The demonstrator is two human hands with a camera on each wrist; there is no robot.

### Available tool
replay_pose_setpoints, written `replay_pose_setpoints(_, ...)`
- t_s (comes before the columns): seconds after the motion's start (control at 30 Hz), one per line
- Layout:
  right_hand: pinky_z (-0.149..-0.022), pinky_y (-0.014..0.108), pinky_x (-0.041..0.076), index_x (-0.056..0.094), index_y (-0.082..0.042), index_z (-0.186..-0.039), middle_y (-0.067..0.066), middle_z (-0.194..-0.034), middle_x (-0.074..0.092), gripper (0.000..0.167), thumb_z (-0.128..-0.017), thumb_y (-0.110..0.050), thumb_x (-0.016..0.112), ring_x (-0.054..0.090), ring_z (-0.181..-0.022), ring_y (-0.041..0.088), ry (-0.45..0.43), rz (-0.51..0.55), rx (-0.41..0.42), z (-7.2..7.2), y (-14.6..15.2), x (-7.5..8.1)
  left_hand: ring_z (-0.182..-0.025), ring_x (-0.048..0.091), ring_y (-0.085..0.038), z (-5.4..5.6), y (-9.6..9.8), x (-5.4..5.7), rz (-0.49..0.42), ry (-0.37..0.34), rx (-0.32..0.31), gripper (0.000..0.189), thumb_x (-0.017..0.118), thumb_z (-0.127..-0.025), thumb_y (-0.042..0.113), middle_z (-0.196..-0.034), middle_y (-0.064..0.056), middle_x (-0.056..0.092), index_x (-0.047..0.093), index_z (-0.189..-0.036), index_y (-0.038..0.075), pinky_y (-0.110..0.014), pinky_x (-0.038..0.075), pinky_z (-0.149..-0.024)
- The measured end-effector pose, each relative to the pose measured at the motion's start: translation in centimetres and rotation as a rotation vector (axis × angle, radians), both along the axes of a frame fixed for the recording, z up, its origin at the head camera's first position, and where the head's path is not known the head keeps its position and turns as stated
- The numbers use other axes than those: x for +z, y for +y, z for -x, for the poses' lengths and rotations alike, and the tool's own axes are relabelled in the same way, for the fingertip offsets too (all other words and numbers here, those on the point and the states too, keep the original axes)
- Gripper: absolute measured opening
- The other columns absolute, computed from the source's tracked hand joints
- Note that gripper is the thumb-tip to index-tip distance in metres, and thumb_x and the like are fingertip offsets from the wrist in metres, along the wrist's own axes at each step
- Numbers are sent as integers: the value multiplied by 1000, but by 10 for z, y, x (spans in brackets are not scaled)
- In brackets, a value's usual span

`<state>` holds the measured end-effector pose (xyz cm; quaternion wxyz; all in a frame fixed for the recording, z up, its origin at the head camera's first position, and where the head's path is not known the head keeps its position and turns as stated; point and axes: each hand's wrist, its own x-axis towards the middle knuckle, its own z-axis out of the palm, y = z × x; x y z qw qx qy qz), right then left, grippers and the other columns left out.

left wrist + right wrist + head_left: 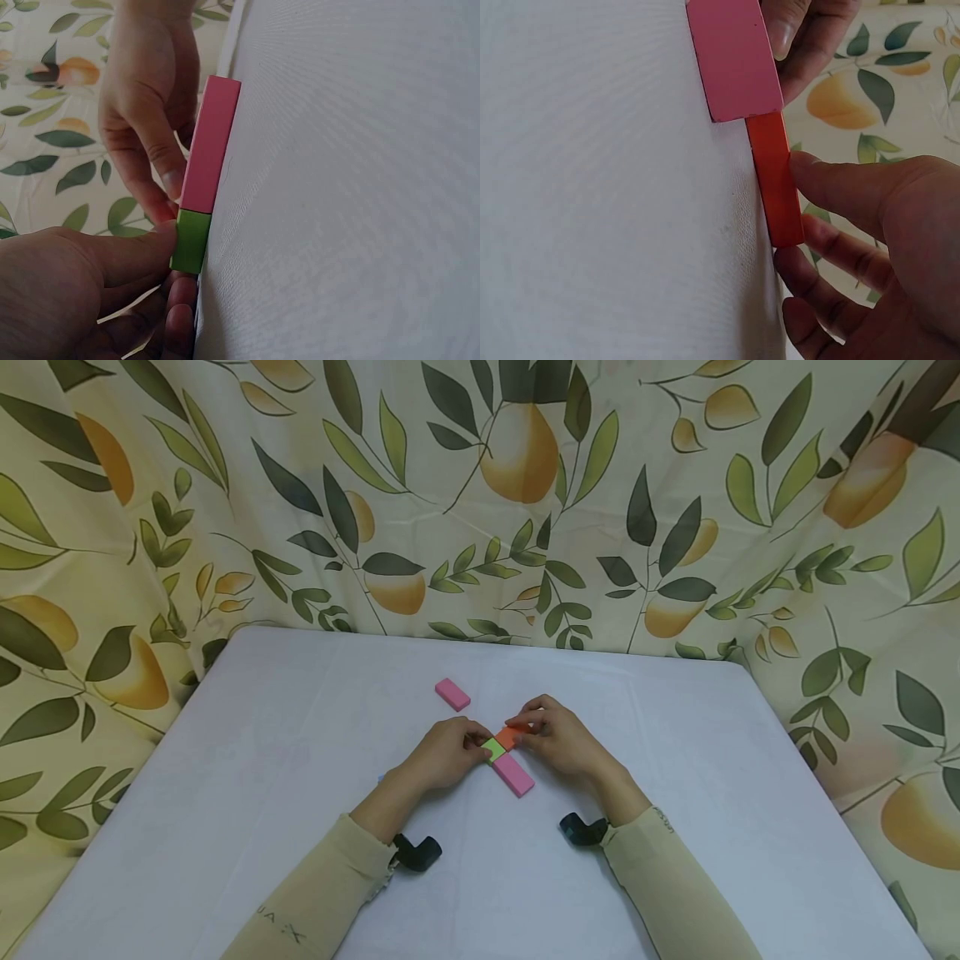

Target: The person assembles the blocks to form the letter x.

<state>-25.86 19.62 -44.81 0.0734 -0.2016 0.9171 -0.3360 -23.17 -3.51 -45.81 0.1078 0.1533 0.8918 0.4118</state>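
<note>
Low on the white table, three coloured blocks lie together between my hands. A green block [492, 749] is pinched by my left hand [448, 753], thumb on its near side; the left wrist view shows the green block [192, 238] end-on against a pink block [211, 146]. My right hand [561, 742] holds an orange block [510, 737] between thumb and fingers. In the head view the orange block meets the green one at its far right side. The pink block [513, 775] extends toward the near right, and neither hand grips it.
Beyond my left hand, a second pink block [452, 694] lies alone on the white-covered table [315, 710]. A small bit of blue [381, 777] peeks out beside the left wrist, mostly hidden. A fruit-patterned cloth [480, 568] hangs behind the table.
</note>
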Motion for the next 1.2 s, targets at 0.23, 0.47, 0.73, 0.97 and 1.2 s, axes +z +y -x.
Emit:
replay_pose_setpoints(0.23,-104,52,46,78,-17,-121,7,-127,59,26,-95,-15,75,55,-123,31,-7,10,2,-2,0,3,-91,59,-15,1,0,-1,0,-3,-1,24,72,-97,19,-99,0,68,76,-121,13,-33,50,-82)
replay_pose_setpoints(0.47,-104,51,46,78,-17,-121,7,-127,59,26,-95,-15,75,56,-122,30,0,6,3,-1,0,1,-90,59,-15,1,0,-1,9,8,-4,25,72,-97,19,-99,1,68,76,-121,13,-33,50,-82)
replay_pose_setpoints(0.73,-98,45,47,78,-17,-120,7,-126,59,25,-95,-17,76,56,-119,29,7,-4,5,-2,0,3,-90,59,-15,1,0,-2,16,17,-5,26,73,-97,19,-99,0,68,76,-122,12,-33,50,-83)
replay_pose_setpoints(0.97,-90,38,47,78,-17,-121,7,-126,58,26,-95,-17,76,58,-109,25,-10,-10,-5,-3,0,5,-90,59,-15,1,-1,-1,19,14,-7,26,72,-97,20,-100,0,68,77,-123,13,-33,50,-83)
replay_pose_setpoints(1.2,-86,35,46,78,-18,-121,5,-125,58,26,-95,-17,75,56,-101,22,-14,-21,-6,-3,1,5,-90,58,-15,0,-1,-1,29,11,-6,27,72,-98,20,-99,0,67,76,-124,14,-33,50,-82)
